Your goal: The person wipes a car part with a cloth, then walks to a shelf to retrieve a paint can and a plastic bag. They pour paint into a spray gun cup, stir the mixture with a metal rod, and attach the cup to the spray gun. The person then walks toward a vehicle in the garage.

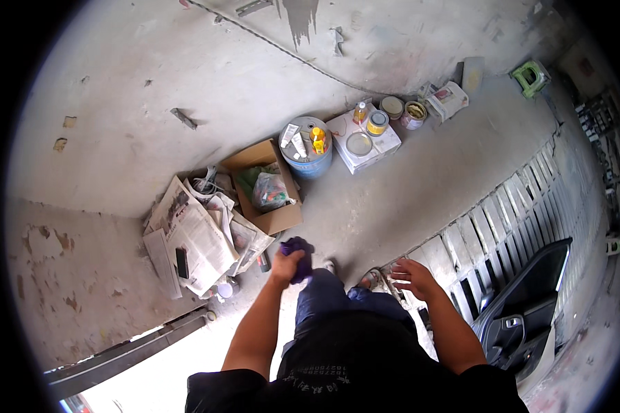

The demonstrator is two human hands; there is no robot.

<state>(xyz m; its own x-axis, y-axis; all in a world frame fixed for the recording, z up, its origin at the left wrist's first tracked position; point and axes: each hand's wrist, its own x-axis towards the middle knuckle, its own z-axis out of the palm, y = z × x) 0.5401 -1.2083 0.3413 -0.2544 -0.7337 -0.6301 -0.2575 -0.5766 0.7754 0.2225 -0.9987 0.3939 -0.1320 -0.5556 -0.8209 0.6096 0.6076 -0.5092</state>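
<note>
A crumpled dark purple cloth (298, 259) is bunched in my left hand (284, 266), held out in front of my left leg. My right hand (415, 279) is raised in front of my right side, its fingers apart and nothing in it. Beyond the left hand stands an open cardboard box (280, 219) with a clear plastic bag (269, 191) and some green material inside. To the left of that hand lies a heap of newspapers (193, 234), with a black phone-like object (182, 263) on top.
A blue drum (311, 167) carries tubes and a yellow bottle (317, 139). Beside it, a white carton (355, 162) holds cans and a bottle; further cans stand along the wall. A slatted floor grate (489, 224) and a dark car door (523, 310) are at right. A green stool (530, 77) stands far right.
</note>
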